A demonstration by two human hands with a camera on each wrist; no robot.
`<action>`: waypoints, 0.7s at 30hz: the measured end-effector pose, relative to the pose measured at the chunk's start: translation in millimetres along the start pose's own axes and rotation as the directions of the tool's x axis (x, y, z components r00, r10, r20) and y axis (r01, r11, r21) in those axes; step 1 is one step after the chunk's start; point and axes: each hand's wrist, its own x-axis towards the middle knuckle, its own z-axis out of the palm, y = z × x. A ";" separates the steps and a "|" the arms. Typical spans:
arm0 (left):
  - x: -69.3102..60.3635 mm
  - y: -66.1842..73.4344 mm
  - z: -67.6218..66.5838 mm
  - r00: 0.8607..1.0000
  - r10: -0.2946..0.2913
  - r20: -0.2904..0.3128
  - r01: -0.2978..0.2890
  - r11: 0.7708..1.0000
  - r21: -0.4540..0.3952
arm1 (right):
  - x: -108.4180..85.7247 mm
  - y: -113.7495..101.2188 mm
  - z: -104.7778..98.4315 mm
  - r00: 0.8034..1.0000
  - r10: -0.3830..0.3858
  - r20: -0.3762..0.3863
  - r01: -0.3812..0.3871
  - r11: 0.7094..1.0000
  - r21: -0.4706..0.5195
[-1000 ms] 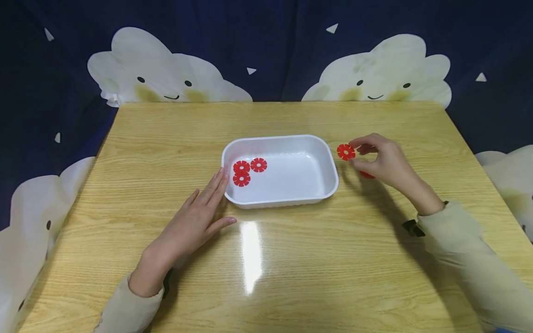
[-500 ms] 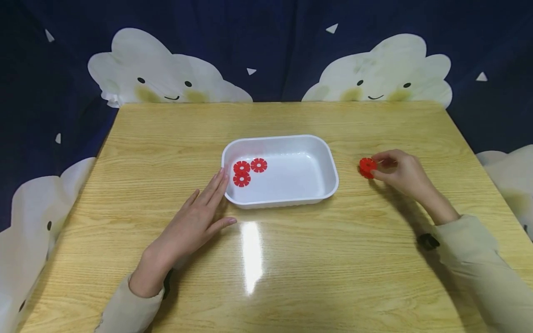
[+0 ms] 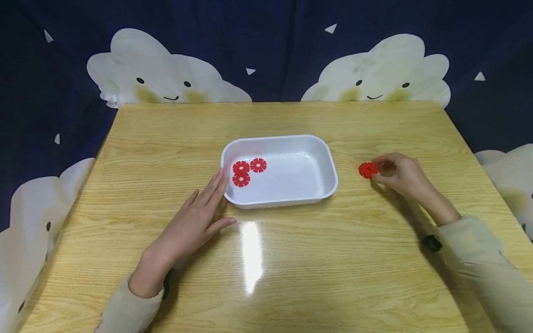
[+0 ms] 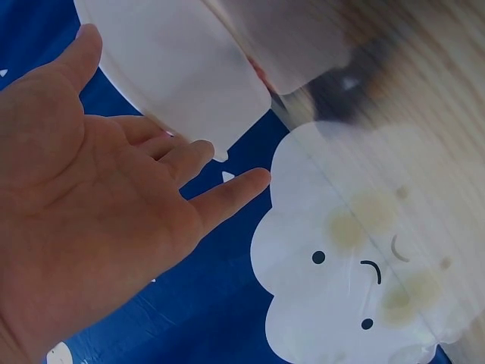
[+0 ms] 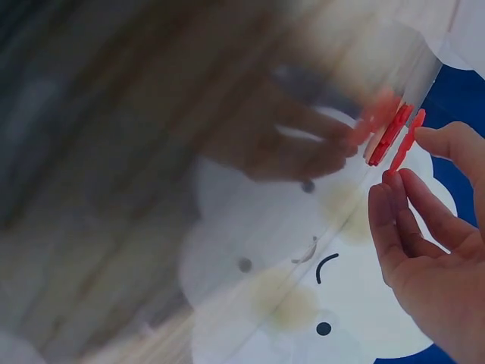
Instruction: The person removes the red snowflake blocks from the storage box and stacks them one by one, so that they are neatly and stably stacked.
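The tray (image 3: 291, 178) is on the table (image 3: 308, 259). In its left end: three discs (image 3: 241, 173). Against its left side: left hand (image 3: 193, 219). To its right: further discs (image 3: 365, 170), then right hand (image 3: 404, 175). Behind it: curtain (image 3: 275, 41).

Showing no readable text, label, brand, number or sign in the head view or either wrist view: not on the white tray (image 3: 295, 180), not on the red notched discs (image 3: 263, 165), not on the wood-grain table (image 3: 316, 277), not on the pale sleeves (image 3: 134, 303), not on the cloud-printed dark blue curtain (image 3: 268, 37).
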 end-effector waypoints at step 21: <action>-0.8 -0.5 -0.1 1.000 0.008 -0.005 -0.008 1.000 0.000 | 1.0 -1.8 -1.8 1.000 -0.018 0.007 0.019 1.000 -0.010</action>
